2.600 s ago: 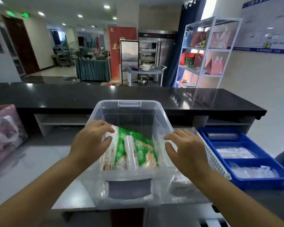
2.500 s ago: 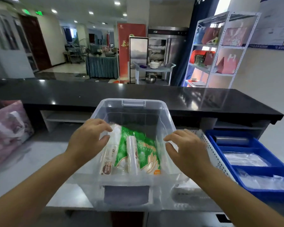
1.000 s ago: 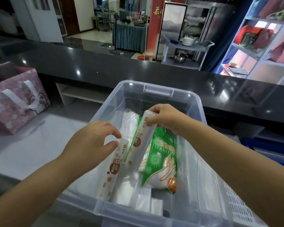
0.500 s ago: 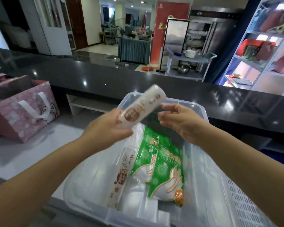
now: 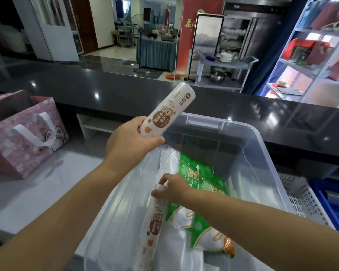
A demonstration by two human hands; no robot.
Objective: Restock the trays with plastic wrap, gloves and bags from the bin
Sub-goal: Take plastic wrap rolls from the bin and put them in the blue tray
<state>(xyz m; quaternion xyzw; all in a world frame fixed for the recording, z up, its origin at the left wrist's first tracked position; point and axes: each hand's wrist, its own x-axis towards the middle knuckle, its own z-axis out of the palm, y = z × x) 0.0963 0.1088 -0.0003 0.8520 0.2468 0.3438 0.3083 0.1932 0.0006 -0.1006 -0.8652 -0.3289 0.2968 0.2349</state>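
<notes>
Quick update from where I'm standing. Half a second ago both hands were up over the bin (image 5: 262, 137) at the first roll of plastic wrap (image 5: 164, 112), with the right one open next to it. Now the left hand (image 5: 131, 141) has that roll to itself. Its fingers are wrapped round the lower end, and the roll is held up clear of the bin with its top tipped toward 1 o'clock.

The right hand (image 5: 174, 188) has dropped back down inside. Its fingers and thumb are closed round the top end of the second roll (image 5: 157, 222), which lies along the bin's 9 o'clock side on the clear bags (image 5: 125, 222). It doesn't look lifted yet, just grabbed.

The green glove packs (image 5: 204, 202) are right beside that roll on its 3 o'clock side, partly under the right forearm, and they look untouched.

My read is that they're going one roll per hand and carrying both over in one trip. The white tray (image 5: 305, 202) and blue tray (image 5: 333, 202) sit off at 3 o'clock of the bin, mostly cut off at the edge, so I can't tell what's in them from here. Nothing from this grab has landed in a tray yet, and the gloves and bags are still to go.

The pink gift bag (image 5: 24, 133) at 9 o'clock and the black counter (image 5: 125, 90) at 12 are out of the way.
</notes>
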